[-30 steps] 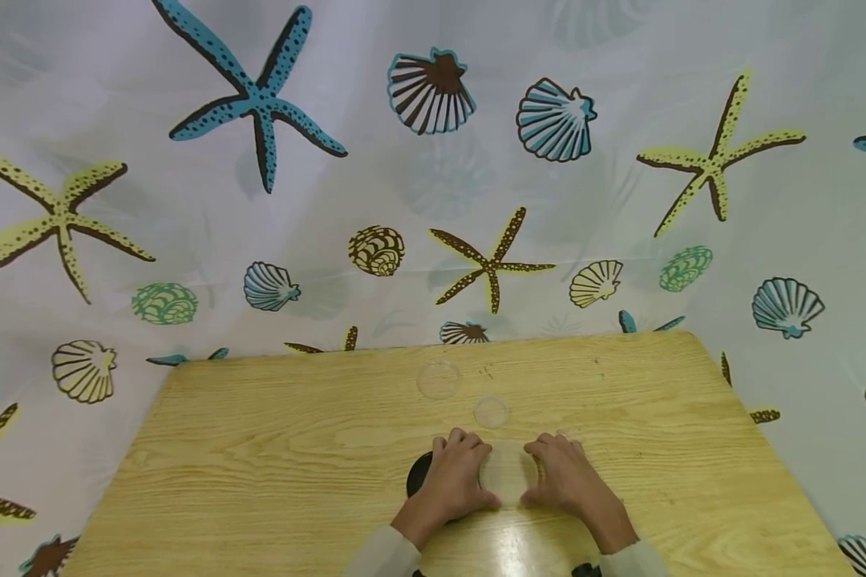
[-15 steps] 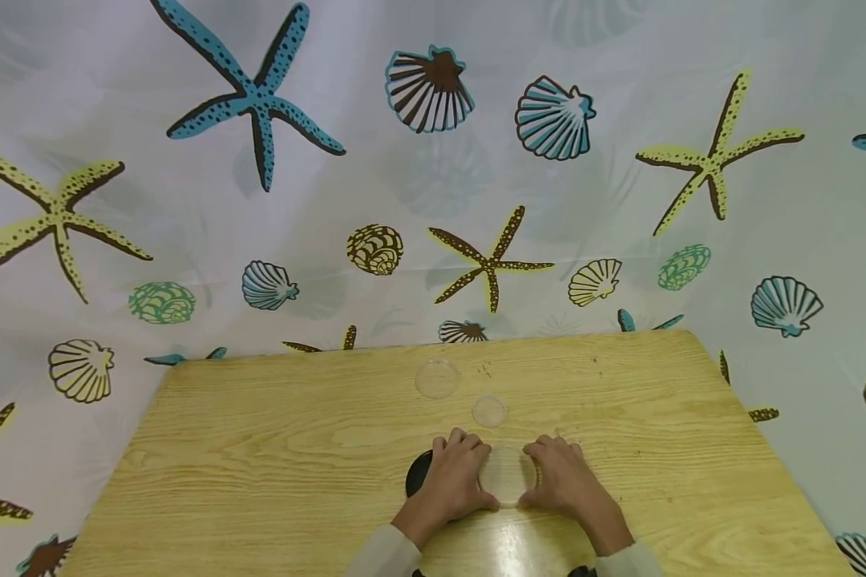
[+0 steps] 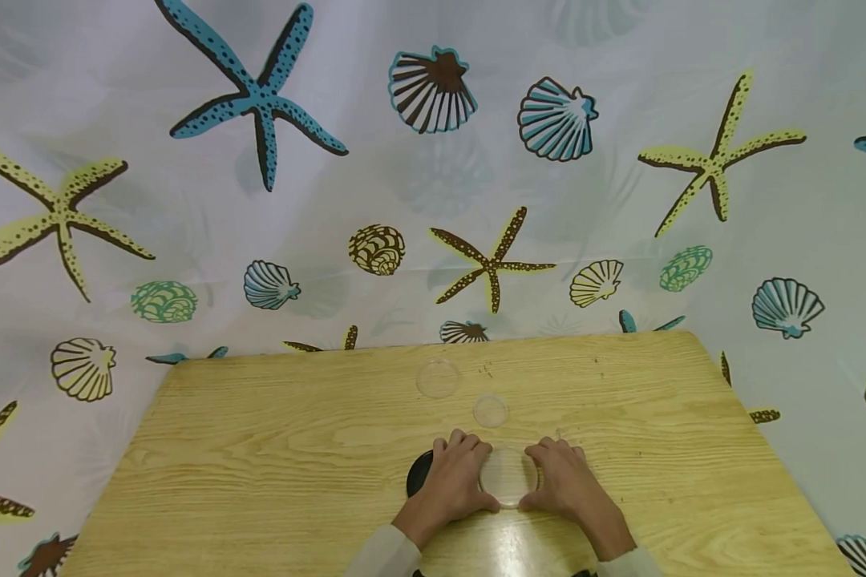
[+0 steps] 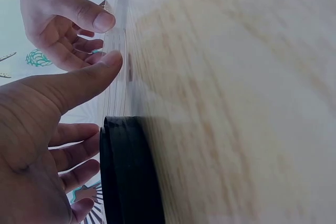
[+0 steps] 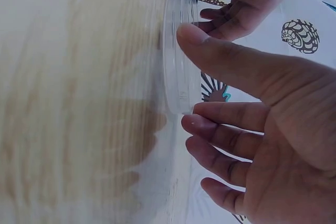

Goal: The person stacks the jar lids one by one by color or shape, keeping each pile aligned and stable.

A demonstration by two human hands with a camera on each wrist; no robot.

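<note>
A clear round dish (image 3: 508, 478) lies flat on the wooden table between the two hands. My left hand (image 3: 453, 478) grips its left side and my right hand (image 3: 567, 483) its right side, thumbs at the near edge and fingers curved round the far part. The right wrist view shows the dish (image 5: 181, 56) edge-on with several layered rims, the right thumb against it. Partly hidden under the left hand is a black round object (image 3: 418, 473); in the left wrist view this black object (image 4: 128, 171) stands beside the left fingers.
Farther back on the wooden table (image 3: 274, 449) lie two thin clear discs, a larger one (image 3: 438, 378) at the left and a smaller one (image 3: 491, 410) nearer the hands. A cloth with shells and starfish (image 3: 317, 200) hangs behind the table's far edge.
The clear dish's outline, blurred a second ago, is now sharp between the hands. Both hands have stayed in nearly the same place, still around it.
</note>
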